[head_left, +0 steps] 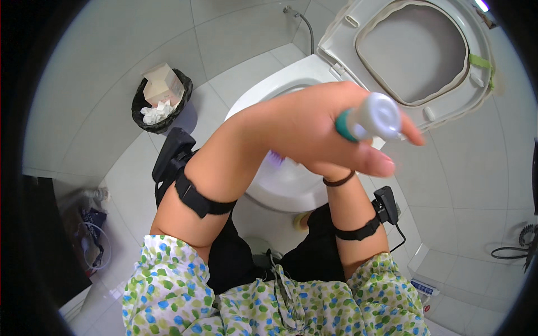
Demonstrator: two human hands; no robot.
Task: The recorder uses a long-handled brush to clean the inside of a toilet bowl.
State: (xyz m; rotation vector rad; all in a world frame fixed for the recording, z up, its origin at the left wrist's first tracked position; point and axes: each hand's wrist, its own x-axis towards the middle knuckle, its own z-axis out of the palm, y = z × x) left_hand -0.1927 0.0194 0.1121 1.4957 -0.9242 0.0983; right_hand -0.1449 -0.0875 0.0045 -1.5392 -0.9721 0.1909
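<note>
gripping a white bottle (374, 116), left hand (314, 126) over toilet (280, 179).

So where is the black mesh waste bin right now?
In the head view, the black mesh waste bin stands on the tiled floor at upper left, left of the white toilet bowl.

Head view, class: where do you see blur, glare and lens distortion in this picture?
Head view: the left hand and the white bottle it holds sit close to the lens and look soft; a bright glare spot lies on the bottle's end; floor tile lines bend toward the rim; dark fisheye corners frame the picture.
</note>
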